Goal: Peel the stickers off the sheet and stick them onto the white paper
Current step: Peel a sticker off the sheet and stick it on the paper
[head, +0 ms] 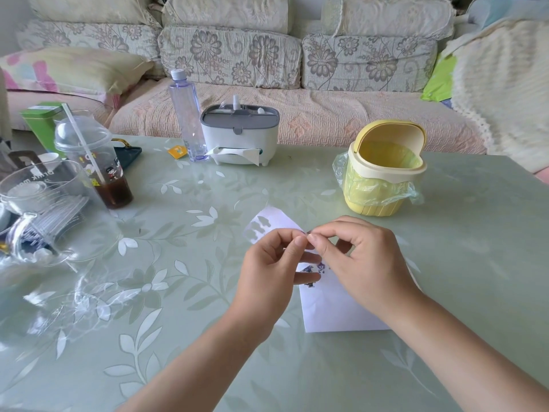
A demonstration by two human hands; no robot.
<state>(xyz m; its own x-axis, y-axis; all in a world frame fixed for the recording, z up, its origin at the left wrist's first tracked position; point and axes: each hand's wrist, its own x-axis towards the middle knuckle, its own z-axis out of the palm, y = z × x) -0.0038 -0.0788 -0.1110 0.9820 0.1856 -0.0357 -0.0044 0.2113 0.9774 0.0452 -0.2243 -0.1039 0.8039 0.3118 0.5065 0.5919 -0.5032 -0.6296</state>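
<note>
The sticker sheet (pixel 269 226) is held up above the leaf-patterned table (pixel 208 292), pinched at its near edge by the left hand (pixel 273 269); the right hand (pixel 362 257) is set close against it, thumb and forefinger nipped on what is judged to be a small sticker (pixel 305 233), too small to be made out clearly; the white paper (pixel 335 307) lies flat just beneath, with placed stickers (pixel 315 270) near its top corner. The sheet is judged thin, limp and almost weightless; the sticker is judged flimsy and tacky, easily curled or torn, and best taken by one edge.
</note>
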